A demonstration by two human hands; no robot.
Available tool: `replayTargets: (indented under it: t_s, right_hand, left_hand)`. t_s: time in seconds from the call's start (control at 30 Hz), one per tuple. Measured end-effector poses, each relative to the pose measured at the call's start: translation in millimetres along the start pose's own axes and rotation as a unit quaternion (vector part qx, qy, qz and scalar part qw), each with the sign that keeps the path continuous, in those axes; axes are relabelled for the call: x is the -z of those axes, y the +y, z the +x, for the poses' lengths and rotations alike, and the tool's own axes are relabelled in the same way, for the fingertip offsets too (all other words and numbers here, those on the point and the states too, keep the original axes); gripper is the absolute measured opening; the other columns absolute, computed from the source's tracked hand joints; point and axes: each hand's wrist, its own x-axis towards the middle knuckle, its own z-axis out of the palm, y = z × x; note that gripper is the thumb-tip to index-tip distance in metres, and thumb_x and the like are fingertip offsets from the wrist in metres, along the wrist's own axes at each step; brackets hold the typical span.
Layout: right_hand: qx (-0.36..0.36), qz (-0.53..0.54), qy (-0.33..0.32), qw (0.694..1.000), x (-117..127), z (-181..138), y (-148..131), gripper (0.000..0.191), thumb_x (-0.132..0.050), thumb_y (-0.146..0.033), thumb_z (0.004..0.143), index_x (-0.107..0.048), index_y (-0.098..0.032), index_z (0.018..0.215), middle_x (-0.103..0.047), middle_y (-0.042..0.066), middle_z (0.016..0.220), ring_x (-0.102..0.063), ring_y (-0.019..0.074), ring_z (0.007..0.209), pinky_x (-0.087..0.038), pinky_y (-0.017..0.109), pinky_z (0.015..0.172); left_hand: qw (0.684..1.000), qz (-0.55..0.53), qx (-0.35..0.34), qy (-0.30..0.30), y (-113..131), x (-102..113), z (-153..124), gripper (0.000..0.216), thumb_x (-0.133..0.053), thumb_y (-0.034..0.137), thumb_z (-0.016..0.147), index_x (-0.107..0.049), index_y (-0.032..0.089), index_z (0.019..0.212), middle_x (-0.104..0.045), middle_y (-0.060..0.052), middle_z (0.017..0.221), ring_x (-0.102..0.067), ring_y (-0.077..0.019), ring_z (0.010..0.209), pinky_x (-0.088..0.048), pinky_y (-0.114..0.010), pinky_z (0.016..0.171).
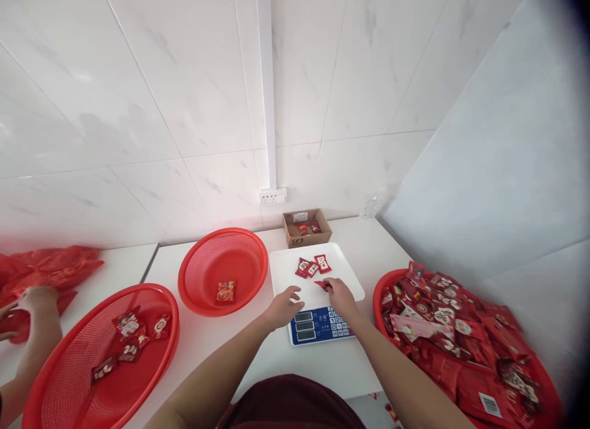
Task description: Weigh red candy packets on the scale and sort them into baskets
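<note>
Right hand [340, 292] at the near edge of the scale [318, 294] platform, fingers pinched on one red packet [321, 285] that touches or hangs just above the white pan; left hand [284, 306] beside it at its 9 o'clock, fingers loosely spread, holding nothing, resting at the pan's front edge. Three more packets [313, 266] lie together on the pan at 12 o'clock from the hands. Judged early in the weighing: only a few pieces on the pan, while the full basket [382, 287] at 3 o'clock is heaped. The middle basket [224, 270] at 10 o'clock holds a single packet; the near-left basket [99, 355] at 8 o'clock holds a handful. A co-worker's hand [37, 300] touches red bags [46, 266] at far 9 o'clock. Small cardboard box [306, 227] at 12 o'clock on the surface [198, 337]
</note>
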Motion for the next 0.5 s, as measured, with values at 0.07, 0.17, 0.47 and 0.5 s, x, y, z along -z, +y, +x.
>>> replayTargets:
  t_s: [0.07, 0.17, 0.47, 0.5]
  right_hand:
    - [0.014, 0.135, -0.066, 0.989, -4, -3, -18, 0.028, -0.040, -0.014, 0.079, -0.063, -0.016, 0.096, -0.065, 0.008, 0.093, -0.059, 0.0179, 0.084, -0.046, 0.030, 0.075]
    - [0.040, 0.263, -0.161, 0.950, -9, -5, -42, 0.020, -0.046, -0.023, 0.077, -0.062, -0.018, 0.088, -0.065, 0.002, 0.079, -0.060, 0.0156, 0.071, -0.048, 0.028, 0.066]
    - [-0.197, 0.328, -0.031, 0.923, -17, 23, -28, 0.034, -0.056, -0.030, 0.074, -0.057, -0.023, 0.108, -0.063, 0.003, 0.092, -0.061, 0.0107, 0.065, -0.051, 0.023, 0.061]
    - [-0.207, 0.337, -0.036, 0.918, -19, 27, -27, 0.036, -0.056, -0.029, 0.075, -0.057, -0.023, 0.110, -0.064, 0.003, 0.094, -0.061, 0.0106, 0.065, -0.051, 0.023, 0.060]
  left_hand:
    - [0.998, -0.068, 0.011, -0.014, 5, -6, 3, 0.052, -0.068, 0.031, 0.070, -0.052, 0.027, 0.120, -0.059, -0.007, 0.109, -0.057, -0.0130, 0.073, -0.045, -0.028, 0.069]
    - [0.988, -0.152, -0.003, -0.028, 11, -5, 9, 0.043, -0.069, 0.032, 0.071, -0.056, 0.021, 0.110, -0.064, -0.007, 0.093, -0.057, -0.0105, 0.065, -0.046, -0.025, 0.063]
    - [0.891, -0.365, 0.060, 0.264, 7, 65, 11, 0.041, -0.045, 0.028, 0.089, -0.028, 0.025, 0.126, -0.062, -0.006, 0.091, -0.061, -0.0092, 0.064, -0.050, -0.025, 0.069]
    - [0.887, -0.372, 0.073, 0.263, 6, 69, 9, 0.043, -0.045, 0.028, 0.089, -0.025, 0.026, 0.128, -0.062, -0.007, 0.093, -0.062, -0.0100, 0.066, -0.050, -0.026, 0.071]
